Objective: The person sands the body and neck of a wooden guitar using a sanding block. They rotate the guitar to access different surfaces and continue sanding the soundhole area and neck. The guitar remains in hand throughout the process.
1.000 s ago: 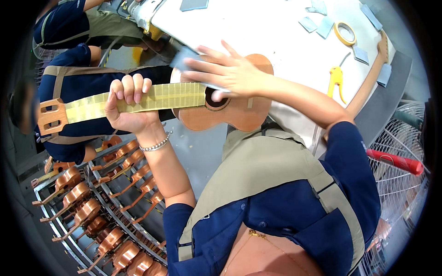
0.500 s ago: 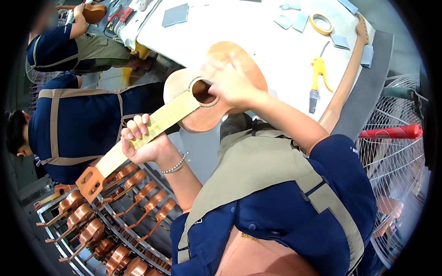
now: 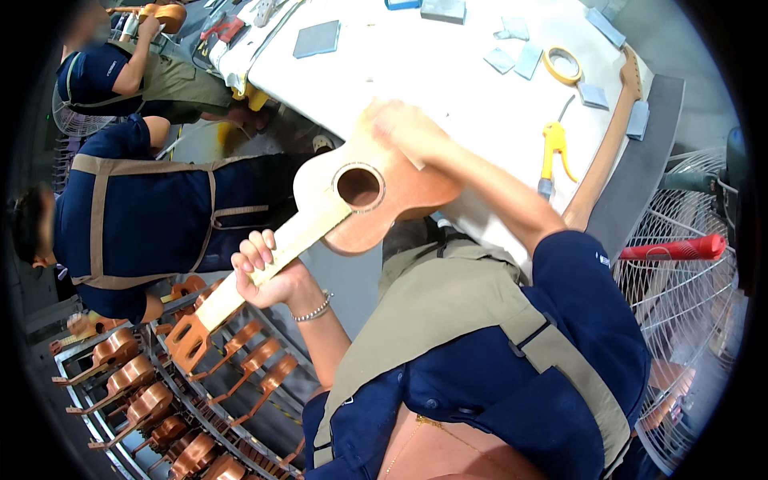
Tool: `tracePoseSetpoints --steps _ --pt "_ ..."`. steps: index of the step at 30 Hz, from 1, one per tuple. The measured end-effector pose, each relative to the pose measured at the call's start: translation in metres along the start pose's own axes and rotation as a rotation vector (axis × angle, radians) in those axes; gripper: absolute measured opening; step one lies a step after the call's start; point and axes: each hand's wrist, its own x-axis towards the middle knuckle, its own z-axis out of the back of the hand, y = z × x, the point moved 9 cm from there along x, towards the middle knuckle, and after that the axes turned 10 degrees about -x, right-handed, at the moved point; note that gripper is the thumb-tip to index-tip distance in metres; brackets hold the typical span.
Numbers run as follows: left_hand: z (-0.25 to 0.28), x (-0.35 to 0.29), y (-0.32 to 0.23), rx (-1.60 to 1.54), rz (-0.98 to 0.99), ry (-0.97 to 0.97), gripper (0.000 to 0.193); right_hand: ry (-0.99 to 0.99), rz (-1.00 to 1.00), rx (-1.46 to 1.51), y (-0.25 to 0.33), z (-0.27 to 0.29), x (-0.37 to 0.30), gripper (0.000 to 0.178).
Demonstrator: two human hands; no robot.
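Note:
An unfinished wooden ukulele (image 3: pixel 360 228) lies slantwise before me, its body toward the table edge and its slotted headstock down to the left. Pale yellow covering, like masking tape, runs along its neck. My left hand (image 3: pixel 268 268), with a beaded bracelet at the wrist, is closed around the neck near the headstock. Across the lower part of the soundboard, beyond the round sound hole, presses my right hand (image 3: pixel 408 132), somewhat blurred. A thin pale edge shows beneath its palm; what the fingers hold is hidden.
On the white table (image 3: pixel 448 76) are a yellow air blow gun (image 3: pixel 552 148), a tape roll (image 3: pixel 562 66), grey-blue abrasive pads (image 3: pixel 317 38) and a loose neck (image 3: pixel 604 152). A rack of ukuleles (image 3: pixel 132 372) stands lower left. Co-workers (image 3: pixel 152 216) are at left, a fan (image 3: pixel 680 296) at right.
The ukulele has shifted slightly right and down in the picture, with my left hand on its neck. My right hand has moved from beside the sound hole farther toward the body's end.

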Motion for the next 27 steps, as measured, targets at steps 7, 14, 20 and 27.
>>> tracePoseSetpoints --steps 7,14,20,27 --pt "0.004 -0.009 0.000 0.056 -0.032 -0.087 0.019 -0.056 -0.150 0.267 -0.064 -0.013 -0.003 0.048" --pt "0.015 -0.017 -0.009 0.060 -0.049 -0.082 0.021 -0.042 -0.025 0.044 0.009 0.013 -0.091 0.055" --pt "0.012 -0.013 -0.007 0.010 -0.038 -0.025 0.022 -0.024 -0.125 -0.076 0.026 0.026 -0.124 0.057" --pt "0.016 -0.010 -0.004 0.009 0.030 -0.028 0.020 -0.080 -0.384 -0.086 -0.020 0.001 -0.177 0.060"
